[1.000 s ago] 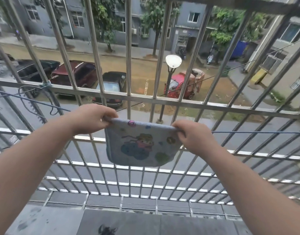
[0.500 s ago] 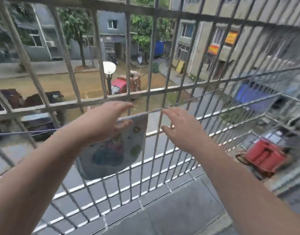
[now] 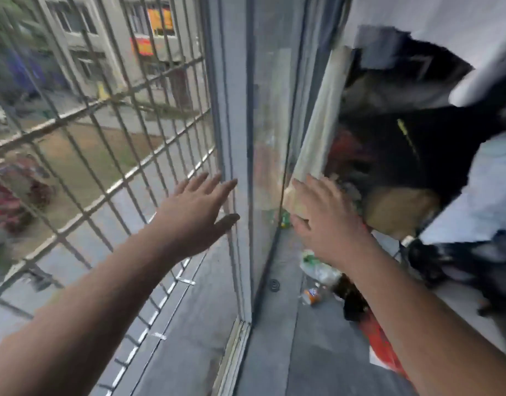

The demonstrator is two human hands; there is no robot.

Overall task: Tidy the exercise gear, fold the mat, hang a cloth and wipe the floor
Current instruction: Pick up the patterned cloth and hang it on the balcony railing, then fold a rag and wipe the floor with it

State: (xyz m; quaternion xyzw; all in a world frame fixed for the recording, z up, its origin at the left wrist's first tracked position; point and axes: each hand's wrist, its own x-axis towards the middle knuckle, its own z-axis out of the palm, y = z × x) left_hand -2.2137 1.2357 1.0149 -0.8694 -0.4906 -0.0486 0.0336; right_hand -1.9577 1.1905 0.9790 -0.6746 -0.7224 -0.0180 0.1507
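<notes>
Metal window grille (image 3: 97, 144) fills the left half, street and grey buildings blurred behind it. Grey window frame post (image 3: 231, 132) runs top to bottom at center, glass pane (image 3: 270, 138) just right of it, reflections in it. Right side: pale curtain edge (image 3: 317, 121) beside the pane, then a dark pile of clothing (image 3: 411, 132) with white fabric (image 3: 474, 30) above it and light blue fabric (image 3: 491, 184) to its right. Grey sill (image 3: 289, 352) along the bottom, holding clutter near the pane: clear plastic bottle (image 3: 317, 267) lying on its side, small orange-labelled bottle (image 3: 311, 295) just below it, something red (image 3: 380, 347) partly hidden under the right forearm. Small green item (image 3: 285, 220) at the base of the pane, too blurred to identify. Both arms reach forward. Left hand (image 3: 194, 215) flat, fingers straight and spread, fingertips at the frame post, grasping nothing; actual contact cannot be told. Right hand (image 3: 323, 221) also released, fingers extended over the curtain's lower edge, nothing gripped. The cloth is out of view, in neither hand; mat and exercise gear also not in frame.
</notes>
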